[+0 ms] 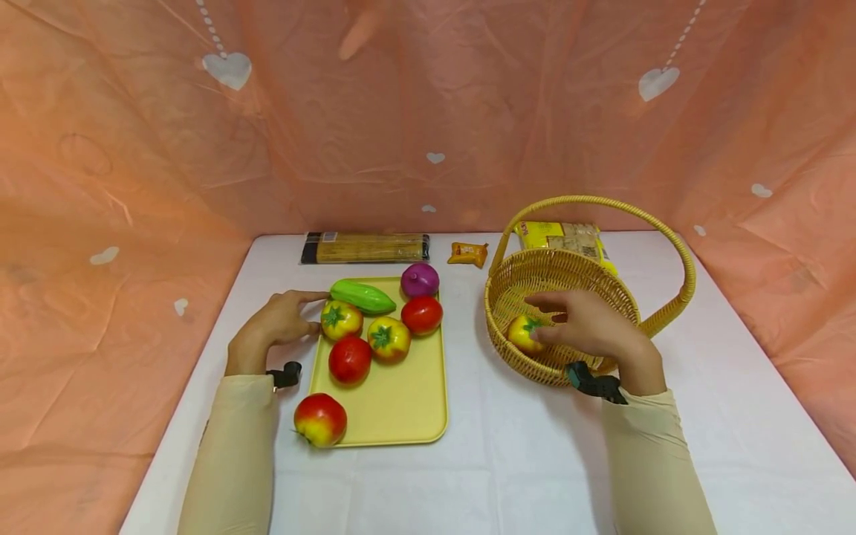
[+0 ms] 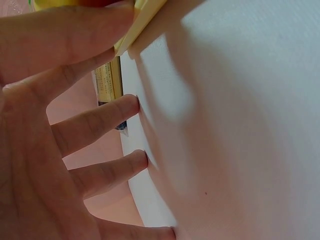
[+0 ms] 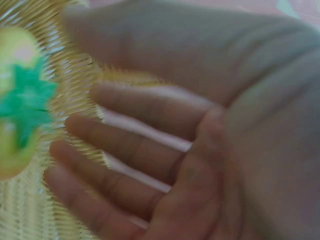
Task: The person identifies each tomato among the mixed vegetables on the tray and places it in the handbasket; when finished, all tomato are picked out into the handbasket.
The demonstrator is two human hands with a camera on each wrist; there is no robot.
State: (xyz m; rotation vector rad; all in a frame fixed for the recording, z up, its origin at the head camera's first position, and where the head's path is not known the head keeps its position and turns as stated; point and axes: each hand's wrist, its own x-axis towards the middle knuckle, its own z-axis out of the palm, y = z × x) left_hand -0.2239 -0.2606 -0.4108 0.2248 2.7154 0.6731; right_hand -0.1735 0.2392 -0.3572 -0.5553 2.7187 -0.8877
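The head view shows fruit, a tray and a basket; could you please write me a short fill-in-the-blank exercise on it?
1. The yellow tomato by the right hand lies inside the ____.
2. The purple onion sits on the yellow ____.
3. The left hand rests at the tray's ____ edge.
4. The green cucumber lies at the tray's ____ end.

Missing words: basket; tray; left; far

A tray (image 1: 401,416) lies left on the bench (image 1: 508,461), a basket (image 1: 562,275) to its right. Fruit sits on the tray's far half; one tomato (image 1: 524,332) lies in the basket. Packets (image 1: 364,247) lie far behind.
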